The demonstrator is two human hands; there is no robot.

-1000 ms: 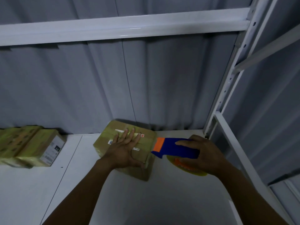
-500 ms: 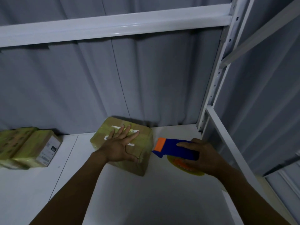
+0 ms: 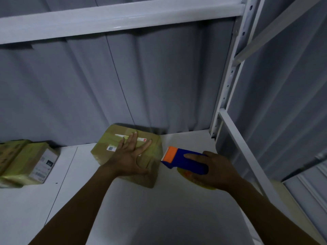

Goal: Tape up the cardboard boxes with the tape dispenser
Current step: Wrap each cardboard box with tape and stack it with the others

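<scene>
A small cardboard box [image 3: 152, 145] wrapped in tape lies on the white shelf [image 3: 141, 209] near the back wall. My left hand [image 3: 131, 154] presses flat on the box's top, fingers straight and spread. My right hand [image 3: 214, 170] grips a blue tape dispenser [image 3: 184, 160] with an orange front end, just right of the box. The dispenser's orange end sits close to the box's right edge; I cannot tell whether they touch. A yellowish tape roll [image 3: 198, 181] shows under my right hand.
Two more taped boxes [image 3: 30, 161] lie at the left of the shelf. A white upright post [image 3: 228, 82] and a sloping side rail [image 3: 247, 152] bound the shelf on the right. A white beam [image 3: 123, 16] runs overhead. Grey corrugated wall stands behind.
The view has shifted slightly. My left hand stays flat on the box. The dispenser has come away from the box's right edge by a small gap.
</scene>
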